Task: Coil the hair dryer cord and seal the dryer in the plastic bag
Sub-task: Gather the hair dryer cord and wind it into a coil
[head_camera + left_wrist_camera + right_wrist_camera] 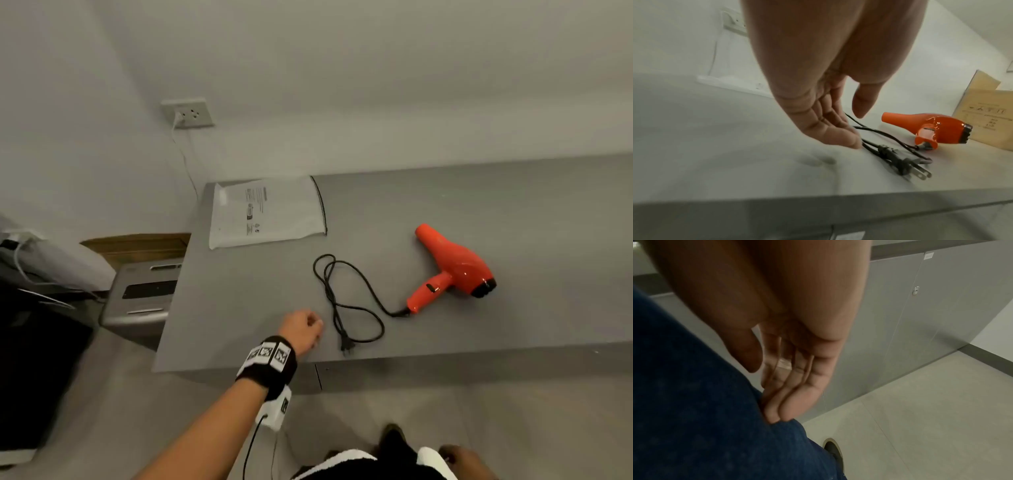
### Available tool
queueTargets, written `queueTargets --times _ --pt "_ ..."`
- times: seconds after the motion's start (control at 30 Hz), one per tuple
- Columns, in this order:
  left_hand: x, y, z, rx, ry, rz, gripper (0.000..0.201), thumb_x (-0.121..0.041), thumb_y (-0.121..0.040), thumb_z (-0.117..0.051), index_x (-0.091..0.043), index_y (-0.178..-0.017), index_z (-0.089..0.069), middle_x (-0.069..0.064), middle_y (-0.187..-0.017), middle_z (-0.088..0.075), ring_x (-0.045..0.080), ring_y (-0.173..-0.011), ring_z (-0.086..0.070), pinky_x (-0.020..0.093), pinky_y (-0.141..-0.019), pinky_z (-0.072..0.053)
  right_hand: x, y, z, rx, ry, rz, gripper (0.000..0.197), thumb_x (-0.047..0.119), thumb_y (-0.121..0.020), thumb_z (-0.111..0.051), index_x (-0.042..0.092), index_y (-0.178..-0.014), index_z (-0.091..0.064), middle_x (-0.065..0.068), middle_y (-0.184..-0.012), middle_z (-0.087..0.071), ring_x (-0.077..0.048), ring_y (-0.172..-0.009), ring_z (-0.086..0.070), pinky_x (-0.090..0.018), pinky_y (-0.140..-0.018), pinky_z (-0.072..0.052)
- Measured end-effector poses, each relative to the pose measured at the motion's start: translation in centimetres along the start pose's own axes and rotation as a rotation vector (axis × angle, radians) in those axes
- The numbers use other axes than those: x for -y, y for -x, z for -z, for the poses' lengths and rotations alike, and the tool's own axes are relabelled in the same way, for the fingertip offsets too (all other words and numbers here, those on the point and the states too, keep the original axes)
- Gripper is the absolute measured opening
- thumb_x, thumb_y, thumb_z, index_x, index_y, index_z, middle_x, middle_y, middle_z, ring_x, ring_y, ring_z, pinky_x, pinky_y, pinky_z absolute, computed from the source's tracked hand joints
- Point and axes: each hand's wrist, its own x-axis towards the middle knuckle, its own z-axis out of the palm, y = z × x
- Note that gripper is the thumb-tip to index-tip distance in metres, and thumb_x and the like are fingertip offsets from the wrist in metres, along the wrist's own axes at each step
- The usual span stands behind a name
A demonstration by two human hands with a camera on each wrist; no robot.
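An orange hair dryer (452, 265) (929, 128) lies on its side on the grey table (239, 308), right of centre. Its black cord (346, 298) (885, 138) runs left in loose loops and ends in a two-pin plug (346, 346) (970, 168) near the front edge. A clear plastic bag (270, 210) with printed text lies flat at the table's back left corner. My left hand (303, 329) (838, 123) hovers just left of the plug, fingers relaxed, holding nothing. My right hand (459, 457) (789, 378) hangs below the table beside my leg, fingers straight.
A wall socket (187, 113) with a white plug and cable sits above the table's left end. A grey bin (144, 294) and a cardboard box (137, 245) stand left of the table. A tan box (986, 116) stands behind the dryer in the left wrist view.
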Motion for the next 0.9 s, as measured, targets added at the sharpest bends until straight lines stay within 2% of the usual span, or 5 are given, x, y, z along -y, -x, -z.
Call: queueTargets --times 0.27,0.37,0.47,0.6,0.9 --pt "-5.5 -2.7 -1.5 -0.044 -0.424 0.016 0.038 -0.046 -0.091 -0.061 -0.014 -0.071 -0.058 0.004 -0.071 -0.062 0.02 -0.061 -0.058 0.029 -0.055 -0.045 -0.3 1.1 0.2 -0.023 0.008 -0.084 0.121 0.072 -0.018 -0.092 0.032 -0.115 -0.032 0.005 -0.089 -0.057 -0.009 -0.073 -0.045 -0.039 -0.062 -0.056" --pt "-6.1 -3.4 -1.8 -0.03 -0.461 0.018 0.026 -0.029 -0.089 -0.062 -0.012 -0.07 -0.055 0.008 -0.078 -0.063 0.024 -0.064 -0.057 0.031 -0.06 -0.05 -1.0 10.9 -7.8 0.178 -0.032 -0.27 0.093 0.09 -0.057 -0.061 0.017 -0.113 -0.053 -0.01 -0.082 -0.066 -0.031 -0.058 -0.058 -0.042 -0.054 -0.057" --pt "-6.2 -3.6 -1.7 -0.027 -0.387 0.028 0.021 -0.03 -0.088 -0.063 -0.012 -0.077 -0.059 0.007 -0.077 -0.061 0.025 -0.069 -0.057 0.03 -0.064 -0.048 0.0 16.3 -13.2 0.318 -0.049 -0.323 0.019 0.033 -0.1 -0.051 0.019 -0.096 -0.064 -0.01 -0.079 -0.073 -0.027 -0.063 -0.071 -0.019 -0.046 -0.048" --pt "-6.6 -2.9 -1.1 -0.025 -0.215 0.005 0.016 -0.026 -0.09 -0.062 -0.016 -0.078 -0.058 0.008 -0.076 -0.061 0.033 -0.072 -0.063 0.038 -0.076 -0.056 2.1 11.3 -9.8 0.142 -0.226 -0.247 0.014 0.015 -0.096 -0.054 0.021 -0.094 -0.066 0.001 -0.071 -0.068 -0.001 -0.048 -0.058 -0.021 -0.052 -0.052" --pt "-10.6 3.3 0.1 0.04 0.395 -0.297 0.009 -0.012 -0.1 -0.056 -0.011 -0.092 -0.052 0.005 -0.093 -0.078 0.012 -0.07 -0.067 0.026 -0.061 -0.053 7.9 5.1 -5.8 -0.072 -0.397 -0.016 0.015 0.017 -0.093 -0.059 0.017 -0.102 -0.071 0.0 -0.087 -0.071 -0.022 -0.082 -0.068 -0.035 -0.074 -0.057"
